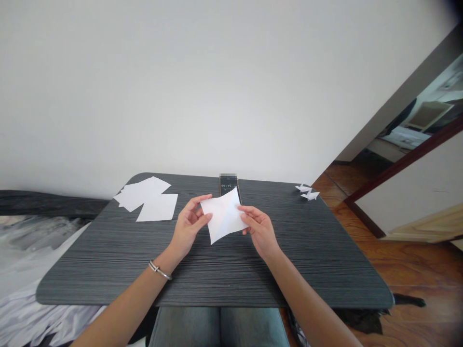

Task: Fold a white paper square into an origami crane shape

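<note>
1. Paper sheet (224, 216) sits mid-frame, creased diagonally, held above the table (90, 277).
2. Left hand (188, 227) and right hand (259, 231) pinch opposite edges between thumb and fingers, evenly.
3. Loose sheets (144, 197) lie upper left.

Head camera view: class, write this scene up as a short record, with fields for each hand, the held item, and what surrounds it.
Left hand: pinches white paper square at its left side
Right hand: pinches the same sheet at its right side
Surface: dark grey wood-grain table
Nearby: loose white paper sheets; phone behind the held sheet; small folded paper figures
Left wrist: metal bracelet
</note>
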Demonstrator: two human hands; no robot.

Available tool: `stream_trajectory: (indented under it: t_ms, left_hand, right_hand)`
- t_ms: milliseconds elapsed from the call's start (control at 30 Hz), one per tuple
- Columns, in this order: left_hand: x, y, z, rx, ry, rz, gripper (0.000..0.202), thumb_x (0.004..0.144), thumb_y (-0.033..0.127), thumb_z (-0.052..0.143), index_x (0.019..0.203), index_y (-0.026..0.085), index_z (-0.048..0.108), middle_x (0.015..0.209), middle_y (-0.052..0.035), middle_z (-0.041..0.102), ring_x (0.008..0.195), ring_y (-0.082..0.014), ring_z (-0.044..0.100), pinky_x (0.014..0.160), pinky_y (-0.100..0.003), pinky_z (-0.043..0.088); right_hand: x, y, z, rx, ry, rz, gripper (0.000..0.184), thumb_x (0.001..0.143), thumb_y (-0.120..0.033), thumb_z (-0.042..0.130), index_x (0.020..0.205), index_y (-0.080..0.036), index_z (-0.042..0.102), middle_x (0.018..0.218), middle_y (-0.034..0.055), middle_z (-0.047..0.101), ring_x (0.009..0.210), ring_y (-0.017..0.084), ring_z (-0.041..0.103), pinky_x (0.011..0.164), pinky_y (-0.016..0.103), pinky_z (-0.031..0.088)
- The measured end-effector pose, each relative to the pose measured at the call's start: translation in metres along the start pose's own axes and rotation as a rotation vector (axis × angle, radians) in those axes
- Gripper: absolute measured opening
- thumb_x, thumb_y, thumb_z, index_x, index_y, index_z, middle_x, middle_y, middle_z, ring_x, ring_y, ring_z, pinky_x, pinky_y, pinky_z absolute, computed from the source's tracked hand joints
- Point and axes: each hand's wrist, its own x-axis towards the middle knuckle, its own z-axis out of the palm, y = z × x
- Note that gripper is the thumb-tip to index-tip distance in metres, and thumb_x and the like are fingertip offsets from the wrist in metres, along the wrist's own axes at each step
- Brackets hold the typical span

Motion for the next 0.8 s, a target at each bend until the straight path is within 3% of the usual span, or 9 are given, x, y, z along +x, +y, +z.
stream_trajectory:
  t_ms: [200,433,633,800]
  left_hand:
    - [-0.0011,0.0011,0.0009,-0.021,0.002,0.01,0.04,0.07,0.017,0.064,0.109,0.022,0.052,0.123,-0.0064,0.048,0.084,-0.0138,0.057,0.068,-0.023,0.047]
    - [-0.0018,0.0002,0.0029,-0.004,-0.093,0.02,0.051,0.062,0.016,0.07,0.109,0.025,0.053,0.14,-0.0064,0.027,0.096,-0.019,0.056,0.074,-0.027,0.049]
    - [-0.0003,-0.001,-0.0002,0.015,-0.044,0.005,0.035,0.07,0.02,0.064,0.105,0.021,0.057,0.135,-0.0082,0.038,0.107,-0.0228,0.051,0.081,-0.031,0.046]
    - [-0.0005,0.0012,0.0003,0.056,-0.041,-0.007,0.032,0.073,0.02,0.062,0.105,0.017,0.06,0.126,-0.0087,0.049,0.118,-0.0239,0.041,0.094,-0.033,0.037]
  right_hand:
    - [-0.0002,0.0007,0.0002,-0.021,0.019,-0.013,0.027,0.062,-0.024,0.068,0.089,-0.019,0.065,0.069,-0.0007,0.061,0.051,0.008,0.046,0.036,0.017,0.037]
    - [0.0019,0.0035,-0.0011,-0.09,0.026,-0.094,0.032,0.064,-0.025,0.068,0.094,-0.019,0.062,0.062,-0.0028,0.056,0.047,0.007,0.041,0.033,0.016,0.03]
    - [0.0005,0.0034,-0.002,-0.103,0.035,-0.089,0.021,0.071,-0.027,0.057,0.089,-0.018,0.066,0.057,-0.0025,0.051,0.044,0.007,0.038,0.035,0.018,0.034]
    - [-0.0007,0.0035,-0.0023,-0.107,-0.034,-0.072,0.022,0.07,-0.023,0.054,0.086,-0.02,0.07,0.067,0.0003,0.059,0.051,0.009,0.044,0.04,0.02,0.039]
